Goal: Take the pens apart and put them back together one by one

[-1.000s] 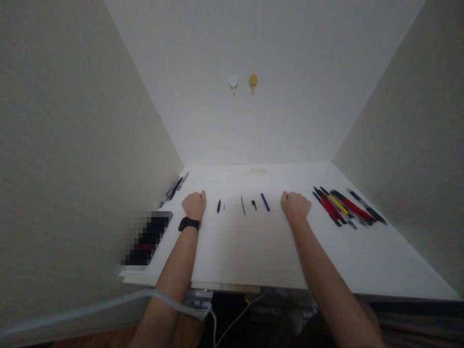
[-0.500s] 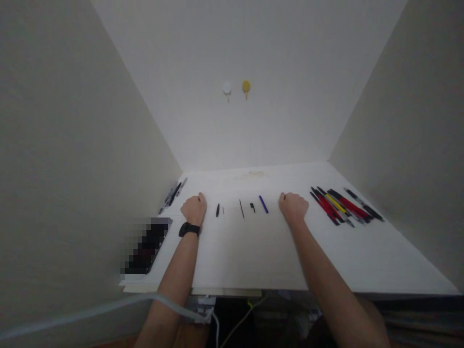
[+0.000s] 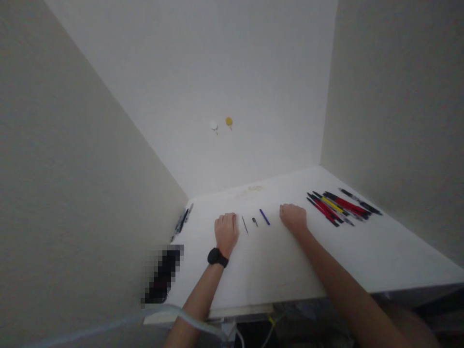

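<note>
My left hand [image 3: 226, 233], with a black watch [image 3: 217, 257] on its wrist, is closed on the white table, fingers curled under. It lies where a short dark pen part and a small thin piece were; both are hidden now, and what the fingers hold cannot be seen. Just right of it lies a thin dark refill [image 3: 245, 224], then a small black pen cap [image 3: 254, 221] and a blue-purple pen barrel [image 3: 264, 217]. My right hand [image 3: 293, 217] rests as a closed fist to the right of the barrel, with nothing showing in it.
Several red, black and yellow pens [image 3: 337, 205] lie at the right of the table [image 3: 268, 270]. More pens [image 3: 182, 221] lie along the left wall, above a pixelated dark object [image 3: 163, 278]. Two hooks hang on the back wall, one white [image 3: 213, 125], one yellow [image 3: 228, 121].
My left hand has moved right, over the short dark pen part and the small piece. My right fist stays beside the barrel. The view has tilted and shifted.
</note>
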Tool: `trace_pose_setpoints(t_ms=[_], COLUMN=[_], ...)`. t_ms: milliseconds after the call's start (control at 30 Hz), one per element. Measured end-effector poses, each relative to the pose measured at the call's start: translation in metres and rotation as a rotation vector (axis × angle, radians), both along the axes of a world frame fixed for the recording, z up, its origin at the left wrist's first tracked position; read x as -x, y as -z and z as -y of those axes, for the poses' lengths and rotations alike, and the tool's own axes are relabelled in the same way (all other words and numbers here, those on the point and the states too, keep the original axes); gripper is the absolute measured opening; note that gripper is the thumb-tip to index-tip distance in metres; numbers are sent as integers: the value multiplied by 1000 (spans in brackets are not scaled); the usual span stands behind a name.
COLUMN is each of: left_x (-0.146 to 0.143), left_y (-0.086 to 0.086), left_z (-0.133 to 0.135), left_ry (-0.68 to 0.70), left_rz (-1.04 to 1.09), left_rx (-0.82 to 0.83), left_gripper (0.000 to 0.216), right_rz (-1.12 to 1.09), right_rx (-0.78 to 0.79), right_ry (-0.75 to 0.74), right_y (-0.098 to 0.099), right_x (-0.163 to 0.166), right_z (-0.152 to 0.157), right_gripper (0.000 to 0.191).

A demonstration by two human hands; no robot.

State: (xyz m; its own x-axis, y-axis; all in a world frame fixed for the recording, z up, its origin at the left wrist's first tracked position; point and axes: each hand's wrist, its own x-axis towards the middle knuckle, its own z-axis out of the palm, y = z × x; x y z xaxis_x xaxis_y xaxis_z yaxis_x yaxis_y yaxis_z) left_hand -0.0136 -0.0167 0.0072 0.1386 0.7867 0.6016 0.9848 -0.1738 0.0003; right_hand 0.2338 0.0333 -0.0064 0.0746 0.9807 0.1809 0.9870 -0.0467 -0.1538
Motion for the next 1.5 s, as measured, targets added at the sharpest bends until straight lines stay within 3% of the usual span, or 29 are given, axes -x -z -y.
trace_pose_setpoints(t_ms=[233,600,1000,1300,1500], left_x=[-2,4,12,11,10], left_y=[-1,-2,-1,3,0], left_z=[8,5,5,0,1], left_ry=[-15,-159,135,130,126], left_rz=[-96,-5,-109,-102,-34], left_rx=[65,15,217,292,234], left_gripper=[20,21,28,16,20], right_rz=[-29,-40,-22,-19,-22], right_rx=[-57,-106,-19,25,4], right_ry=[-83,-225,-181,-187,-175], right_y=[6,-2,-7,-5,-1], right_x=[-1,12,23,22,21], right_z=[2,16,12,8,8], right_gripper=[39,28,33,22,21])
